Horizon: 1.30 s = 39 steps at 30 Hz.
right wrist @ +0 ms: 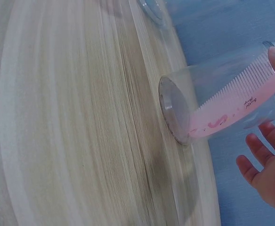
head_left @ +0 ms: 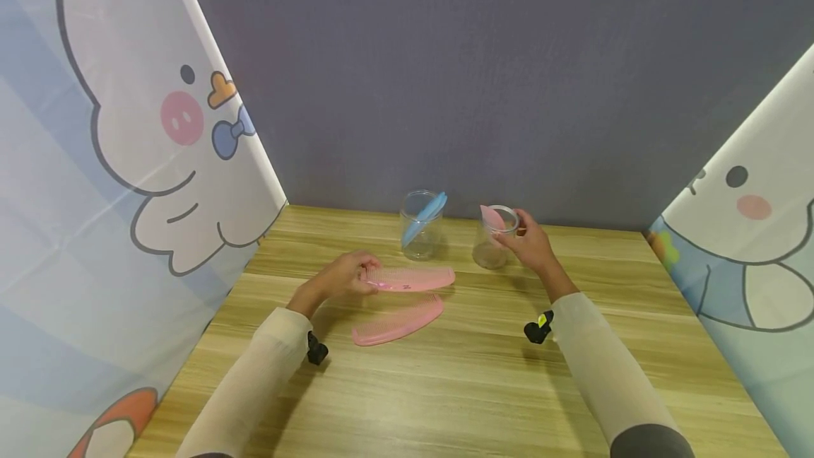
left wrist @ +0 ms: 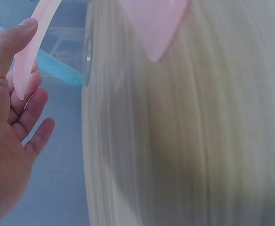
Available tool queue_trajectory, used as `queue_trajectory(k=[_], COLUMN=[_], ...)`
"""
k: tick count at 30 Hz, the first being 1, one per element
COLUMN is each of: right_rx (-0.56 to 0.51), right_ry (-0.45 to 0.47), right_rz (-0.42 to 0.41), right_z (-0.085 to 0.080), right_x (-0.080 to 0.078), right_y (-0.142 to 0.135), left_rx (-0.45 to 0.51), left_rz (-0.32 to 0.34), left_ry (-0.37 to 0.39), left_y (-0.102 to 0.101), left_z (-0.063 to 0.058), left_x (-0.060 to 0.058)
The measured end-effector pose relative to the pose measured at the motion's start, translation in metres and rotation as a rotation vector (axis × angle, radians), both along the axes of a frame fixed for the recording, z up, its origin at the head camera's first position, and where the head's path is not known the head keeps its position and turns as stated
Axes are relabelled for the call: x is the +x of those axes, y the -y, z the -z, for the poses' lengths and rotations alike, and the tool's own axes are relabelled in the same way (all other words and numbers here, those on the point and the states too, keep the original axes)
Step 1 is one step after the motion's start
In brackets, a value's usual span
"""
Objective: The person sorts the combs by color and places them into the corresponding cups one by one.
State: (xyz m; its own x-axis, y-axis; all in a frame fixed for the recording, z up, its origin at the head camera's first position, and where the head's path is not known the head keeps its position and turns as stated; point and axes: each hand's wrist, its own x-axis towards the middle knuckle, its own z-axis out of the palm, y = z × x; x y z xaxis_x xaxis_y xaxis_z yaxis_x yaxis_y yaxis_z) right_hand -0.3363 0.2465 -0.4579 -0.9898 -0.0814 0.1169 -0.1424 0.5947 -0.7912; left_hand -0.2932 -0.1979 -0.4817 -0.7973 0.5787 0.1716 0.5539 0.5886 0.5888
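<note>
My left hand (head_left: 340, 278) pinches one end of a pink comb (head_left: 413, 280) between thumb and fingers, holding it level above the table. A second pink comb (head_left: 399, 322) lies on the table just nearer to me, its teeth facing away. At the right, my right hand (head_left: 529, 242) grips a clear plastic jar (head_left: 488, 254) near its rim, thumb in front. Inside that jar a pink comb (right wrist: 241, 103) with printed lettering leans at a slant, its tip above the rim. In the left wrist view, the held comb (left wrist: 28, 61) shows edge-on.
A second clear jar (head_left: 421, 251) stands left of the gripped one, with blue combs (head_left: 425, 219) leaning in it. Behind both jars rises a dark grey panel (head_left: 445, 76). Cartoon-printed sheets (head_left: 191, 189) flank the wood-grain table (head_left: 445, 394).
</note>
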Motion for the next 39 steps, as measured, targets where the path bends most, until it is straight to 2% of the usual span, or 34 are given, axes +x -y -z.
queue_trajectory(k=[16,28,35,39], right_rx=[-0.012,-0.007,-0.011,-0.014], right_ry=[-0.004,0.005,0.017,0.013], right_rz=[-0.004,-0.005,-0.009,-0.006], right_z=[0.003,0.001,0.0,0.001], right_x=[0.002,0.001,0.001,0.001], right_y=[-0.002,0.0,0.0,0.0], left_rx=[0.066,0.079,0.053,0.036], left_rz=[0.009,-0.047,-0.093,-0.106], left_ry=[-0.085,-0.156,-0.167,-0.204], left_y=[-0.031,-0.052,-0.067,-0.073], left_z=[-0.016,-0.03,-0.041,-0.043], left_x=[-0.006,-0.005,-0.004,-0.006])
